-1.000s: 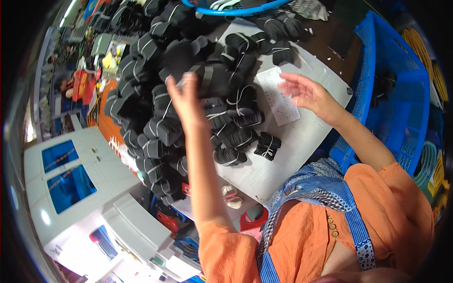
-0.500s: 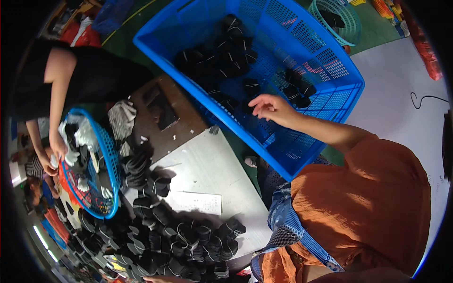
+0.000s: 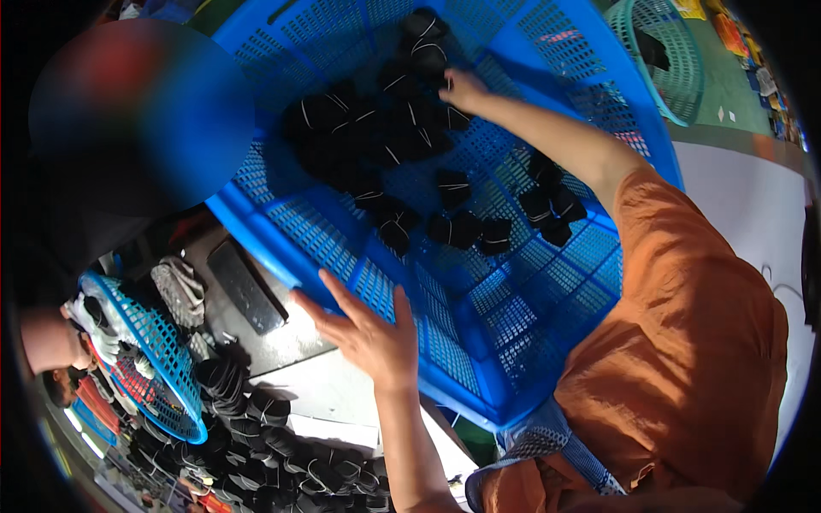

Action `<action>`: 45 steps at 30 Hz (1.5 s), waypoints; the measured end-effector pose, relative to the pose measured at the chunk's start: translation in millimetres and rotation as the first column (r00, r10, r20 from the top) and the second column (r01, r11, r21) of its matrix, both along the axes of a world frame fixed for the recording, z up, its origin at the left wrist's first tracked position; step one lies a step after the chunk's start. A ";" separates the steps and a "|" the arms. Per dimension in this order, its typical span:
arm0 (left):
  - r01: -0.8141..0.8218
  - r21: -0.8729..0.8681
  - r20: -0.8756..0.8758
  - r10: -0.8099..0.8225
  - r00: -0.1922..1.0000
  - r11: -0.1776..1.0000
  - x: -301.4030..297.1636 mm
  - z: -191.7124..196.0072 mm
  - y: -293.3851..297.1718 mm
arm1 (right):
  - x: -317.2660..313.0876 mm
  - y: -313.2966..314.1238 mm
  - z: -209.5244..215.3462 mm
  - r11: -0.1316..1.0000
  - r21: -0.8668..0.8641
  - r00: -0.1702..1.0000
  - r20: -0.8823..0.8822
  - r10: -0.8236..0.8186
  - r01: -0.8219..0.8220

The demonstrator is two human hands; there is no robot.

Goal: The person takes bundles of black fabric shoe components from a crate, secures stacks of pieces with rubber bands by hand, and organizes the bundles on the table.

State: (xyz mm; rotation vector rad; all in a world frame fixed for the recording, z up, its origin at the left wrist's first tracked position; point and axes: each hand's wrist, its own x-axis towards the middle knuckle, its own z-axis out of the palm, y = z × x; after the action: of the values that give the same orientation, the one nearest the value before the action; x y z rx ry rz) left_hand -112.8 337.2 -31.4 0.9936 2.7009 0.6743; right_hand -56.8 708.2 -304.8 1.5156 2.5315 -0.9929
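A large blue plastic crate (image 3: 590,282) with mesh walls stands before me. Inside lie several black cloth bundles (image 3: 410,115), each tied with pale string. My right hand (image 3: 464,92) reaches in over the far bundles, its fingers curled beside a dark bundle (image 3: 425,53); whether they grip anything is hidden. Over the crate's near left rim is my left hand (image 3: 368,338), open, fingers spread, holding nothing. More black bundles (image 3: 453,184) rest loosely on the crate floor.
A white table (image 3: 325,389) at lower left bears a heap of black bundles (image 3: 256,445) and a paper sheet (image 3: 333,430). Left of it, a blue basket (image 3: 158,342) holds white and dark items near another person's arm (image 3: 47,342). A teal basket (image 3: 676,68) stands far right.
My right hand has moved farther into the crate, its fingers now curled. My left hand has come up beside the rim. At the left, the other person has leaned toward the crate.
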 end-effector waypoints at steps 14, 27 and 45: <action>0.035 -0.158 -0.075 -0.047 0.996 0.987 -4.2 7.0 3.6 | -32.6 21.7 -17.0 0.974 0.225 0.978 -0.201 0.059 -0.012; -0.337 0.630 0.606 -0.171 0.777 0.699 14.4 40.6 -46.1 | 50.4 -201.1 324.0 0.429 0.518 0.201 -0.439 0.876 -0.740; -0.844 0.405 0.912 -0.225 0.344 0.352 75.9 95.4 -317.8 | 13.4 -436.4 398.8 0.051 0.426 -0.210 -0.542 0.814 -0.903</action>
State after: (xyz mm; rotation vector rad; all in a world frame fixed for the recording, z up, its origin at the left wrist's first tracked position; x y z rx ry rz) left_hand -37.0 19.3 64.0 -0.2047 1.3155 2.1447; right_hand -43.4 271.9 94.0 -1.1962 2.6712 -1.3470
